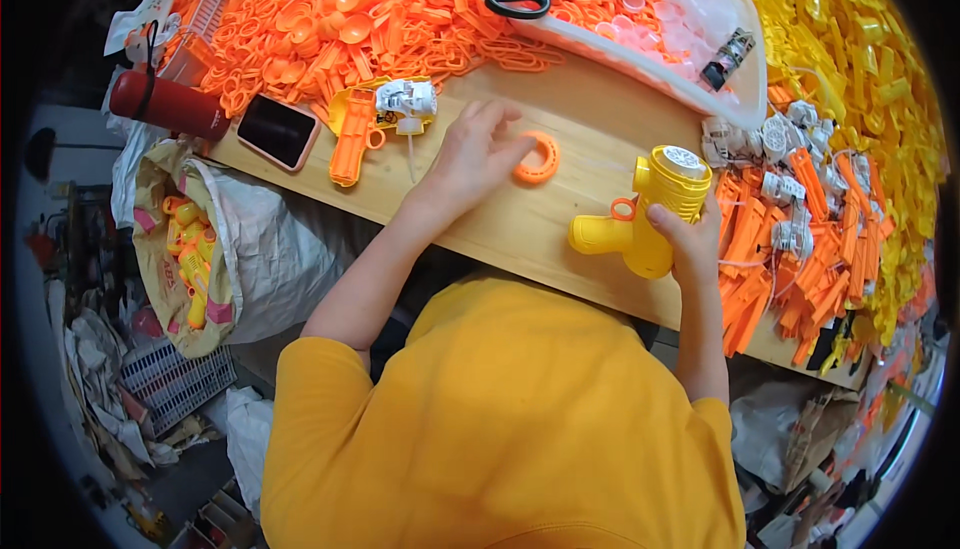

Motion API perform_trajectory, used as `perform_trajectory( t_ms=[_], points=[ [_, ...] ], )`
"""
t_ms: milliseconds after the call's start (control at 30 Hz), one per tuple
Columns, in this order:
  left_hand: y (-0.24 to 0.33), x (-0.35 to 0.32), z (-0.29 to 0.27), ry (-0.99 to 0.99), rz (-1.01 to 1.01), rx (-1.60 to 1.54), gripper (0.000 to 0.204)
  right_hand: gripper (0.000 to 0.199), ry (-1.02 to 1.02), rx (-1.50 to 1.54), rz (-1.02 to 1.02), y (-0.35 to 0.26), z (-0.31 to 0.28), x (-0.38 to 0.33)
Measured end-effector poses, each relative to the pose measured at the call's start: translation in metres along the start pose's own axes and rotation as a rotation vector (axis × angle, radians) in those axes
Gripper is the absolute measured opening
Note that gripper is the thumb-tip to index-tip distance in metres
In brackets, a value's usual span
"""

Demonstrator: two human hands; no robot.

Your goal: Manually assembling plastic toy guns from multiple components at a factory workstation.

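Resting on the bench [520, 234]: orange ring [538, 159], touched by the open left hand [470, 159]; right hand [685, 244] grip closed round yellow toy gun [645, 219].

Yellow toy gun [648, 217] upright; orange ring [538, 159] (seemingly flat)

A pale wooden counter [560, 234] is spanning the scene. Left of it, a white sack [262, 249] is slumping open beside a grey plastic crate [172, 381] lying on the cluttered floor [190, 479].
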State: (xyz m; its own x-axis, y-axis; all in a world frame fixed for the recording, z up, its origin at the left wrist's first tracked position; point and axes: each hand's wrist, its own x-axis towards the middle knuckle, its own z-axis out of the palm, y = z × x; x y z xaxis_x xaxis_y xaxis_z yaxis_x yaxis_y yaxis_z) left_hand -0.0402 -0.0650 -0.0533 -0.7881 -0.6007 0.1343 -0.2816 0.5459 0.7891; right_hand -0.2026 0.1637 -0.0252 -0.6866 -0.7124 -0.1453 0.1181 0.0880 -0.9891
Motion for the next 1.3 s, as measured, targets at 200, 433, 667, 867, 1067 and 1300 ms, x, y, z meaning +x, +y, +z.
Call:
perform_trajectory(
  t_ms=[200, 433, 667, 867, 1067, 1300],
  points=[
    [0.01, -0.003, -0.004, -0.248, 0.52, 0.307, 0.051, 0.057, -0.088, -0.093, 0.044, -0.014, 0.002, -0.005],
    [0.043, 0.02, -0.016, -0.396, 0.028, -0.408, 0.053, 0.065, -0.289, -0.317, 0.097, -0.031, 0.018, -0.003],
    [0.067, 0.021, -0.014, -0.679, -0.054, -0.709, 0.052, 0.056, -0.419, -0.297, 0.033, -0.033, 0.043, -0.004],
    [0.056, 0.01, -0.011, -0.665, -0.092, -0.792, 0.042, 0.064, -0.451, -0.303, 0.164, -0.034, 0.045, -0.002],
    [0.056, 0.007, 0.017, -0.529, -0.204, -0.628, 0.021, 0.057, -0.454, -0.23, 0.138, -0.028, 0.062, -0.008],
    [0.073, 0.012, -0.003, -0.501, 0.169, -0.692, 0.027, 0.055, -0.507, -0.332, -0.041, -0.042, 0.059, 0.004]
  ],
)
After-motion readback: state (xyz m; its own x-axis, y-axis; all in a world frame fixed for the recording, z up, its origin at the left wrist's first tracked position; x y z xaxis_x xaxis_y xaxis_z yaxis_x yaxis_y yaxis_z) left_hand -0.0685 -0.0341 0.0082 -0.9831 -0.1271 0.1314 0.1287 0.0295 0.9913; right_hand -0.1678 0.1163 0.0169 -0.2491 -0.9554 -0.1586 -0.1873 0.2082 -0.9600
